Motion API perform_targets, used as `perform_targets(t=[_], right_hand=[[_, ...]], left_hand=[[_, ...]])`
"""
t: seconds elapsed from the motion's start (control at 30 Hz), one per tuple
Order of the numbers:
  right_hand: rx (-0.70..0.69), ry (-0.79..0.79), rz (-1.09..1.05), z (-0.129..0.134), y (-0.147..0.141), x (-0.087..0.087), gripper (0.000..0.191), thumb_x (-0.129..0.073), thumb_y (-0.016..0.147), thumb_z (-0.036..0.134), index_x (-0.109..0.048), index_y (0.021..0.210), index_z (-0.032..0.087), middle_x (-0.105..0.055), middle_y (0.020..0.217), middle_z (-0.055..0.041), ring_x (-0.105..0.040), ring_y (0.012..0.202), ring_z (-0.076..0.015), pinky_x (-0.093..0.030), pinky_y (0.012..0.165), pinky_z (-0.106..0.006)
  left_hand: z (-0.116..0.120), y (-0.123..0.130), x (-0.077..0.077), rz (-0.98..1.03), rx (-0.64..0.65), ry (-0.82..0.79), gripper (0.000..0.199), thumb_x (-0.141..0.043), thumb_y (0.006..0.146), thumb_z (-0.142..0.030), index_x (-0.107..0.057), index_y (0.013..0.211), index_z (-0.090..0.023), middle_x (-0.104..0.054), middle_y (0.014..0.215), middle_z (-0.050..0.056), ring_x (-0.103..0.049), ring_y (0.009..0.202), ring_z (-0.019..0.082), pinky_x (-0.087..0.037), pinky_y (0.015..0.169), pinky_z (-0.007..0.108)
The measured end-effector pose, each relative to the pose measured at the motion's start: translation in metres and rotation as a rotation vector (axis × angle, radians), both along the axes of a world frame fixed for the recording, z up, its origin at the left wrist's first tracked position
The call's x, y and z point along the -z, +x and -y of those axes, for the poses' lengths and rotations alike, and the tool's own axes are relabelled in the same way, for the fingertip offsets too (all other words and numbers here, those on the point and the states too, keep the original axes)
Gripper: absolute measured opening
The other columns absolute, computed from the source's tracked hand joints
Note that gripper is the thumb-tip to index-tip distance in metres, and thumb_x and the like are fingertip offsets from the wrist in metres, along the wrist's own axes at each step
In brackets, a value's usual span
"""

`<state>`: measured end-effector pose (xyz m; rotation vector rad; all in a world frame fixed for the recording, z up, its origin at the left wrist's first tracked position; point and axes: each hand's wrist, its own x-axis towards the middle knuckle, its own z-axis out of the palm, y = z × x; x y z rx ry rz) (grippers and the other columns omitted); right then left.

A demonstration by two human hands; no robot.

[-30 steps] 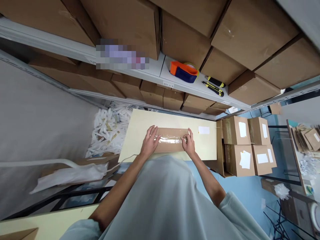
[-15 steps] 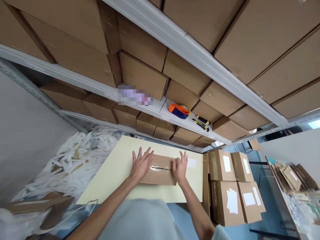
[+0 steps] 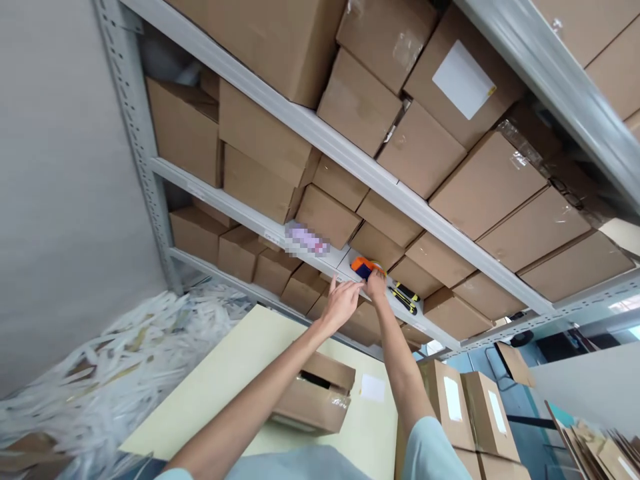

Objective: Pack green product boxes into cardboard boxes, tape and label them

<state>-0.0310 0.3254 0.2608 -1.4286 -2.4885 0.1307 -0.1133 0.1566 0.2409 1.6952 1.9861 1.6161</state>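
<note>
My right hand (image 3: 376, 285) reaches to the shelf edge, its fingers curled on an orange and dark blue tape dispenser (image 3: 361, 267) that rests there and is partly covered by the hand. Just left of it, my left hand (image 3: 344, 301) has its fingers stretched out and holds nothing, close to the shelf's front edge. Below my arms a cardboard box (image 3: 320, 410) lies on the pale yellow tabletop (image 3: 260, 340), a dark gap showing along its top flaps and shiny tape at one end. My left forearm hides part of the box.
Two yellow and black box cutters (image 3: 404, 299) lie right of the dispenser. Cartons fill the metal shelves (image 3: 350, 143). A white label (image 3: 373, 387) lies on the table. Labelled boxes (image 3: 453, 403) stand at the right, and shredded paper (image 3: 130, 353) is heaped at the left.
Both hands have left the box and moved up to the shelf, the right one onto the tape dispenser. The box's flaps have risen, opening a wider gap. The view has tilted upward.
</note>
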Motion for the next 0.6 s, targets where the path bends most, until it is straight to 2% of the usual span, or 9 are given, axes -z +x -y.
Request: perform_targets(t=[0.17,0.27,0.33,0.4,0.5,0.6], right_hand=[[-0.006,-0.123,0.008,-0.002,0.009,-0.018,0.048,-0.066,0.097,0.018,-0.063,0.144,0.008,-0.081,0.132,-0.0257,-0.076,0.129,-0.0361,-0.056,0.12,-0.048],[-0.039,-0.16,-0.037,0.024,0.023,-0.011,0.049,-0.057,0.109,0.031,-0.056,0.153,0.01,-0.078,0.141,-0.0236,-0.075,0.131,-0.0336,-0.057,0.119,-0.047],[-0.086,-0.233,-0.199,0.063,0.037,0.009,0.05,-0.052,0.113,0.044,-0.056,0.151,0.011,-0.078,0.141,-0.0227,-0.075,0.128,-0.0322,-0.06,0.117,-0.046],[-0.155,-0.405,-0.539,0.117,0.051,0.035,0.055,-0.059,0.111,0.058,-0.061,0.143,0.013,-0.079,0.137,-0.0209,-0.076,0.125,-0.0314,-0.061,0.115,-0.046],[-0.187,-0.718,-0.901,0.206,0.064,0.066,0.066,-0.076,0.102,0.071,-0.066,0.139,0.018,-0.081,0.137,-0.017,-0.077,0.125,-0.0297,-0.061,0.119,-0.045],[-0.099,-0.851,-1.004,0.269,0.064,0.076,0.075,-0.082,0.094,0.079,-0.069,0.138,0.02,-0.083,0.135,-0.0148,-0.078,0.124,-0.0285,-0.061,0.119,-0.044]], left_hand=[[0.033,0.001,0.016,0.091,0.007,-0.086,0.04,-0.047,0.11,-0.021,-0.084,0.122,-0.025,-0.089,0.122,0.009,-0.082,0.116,0.029,-0.029,0.143,0.075],[0.059,-0.003,0.025,0.153,0.029,-0.051,0.037,-0.048,0.111,-0.026,-0.082,0.125,-0.024,-0.087,0.125,0.01,-0.082,0.12,0.029,-0.046,0.137,0.066],[0.086,-0.005,0.035,0.23,0.028,-0.014,0.034,-0.052,0.112,-0.032,-0.081,0.128,-0.023,-0.086,0.129,0.011,-0.081,0.123,0.029,-0.06,0.124,0.054],[0.12,-0.006,0.044,0.316,0.008,0.011,0.031,-0.058,0.112,-0.038,-0.079,0.13,-0.024,-0.085,0.129,0.011,-0.082,0.119,0.027,-0.068,0.11,0.044],[0.169,-0.001,0.052,0.402,-0.013,0.012,0.025,-0.067,0.111,-0.042,-0.079,0.123,-0.024,-0.083,0.119,0.008,-0.083,0.103,0.022,-0.07,0.097,0.036],[0.202,0.007,0.053,0.441,-0.007,-0.013,0.02,-0.072,0.109,-0.043,-0.078,0.113,-0.024,-0.082,0.109,0.006,-0.082,0.09,0.019,-0.07,0.09,0.033]])
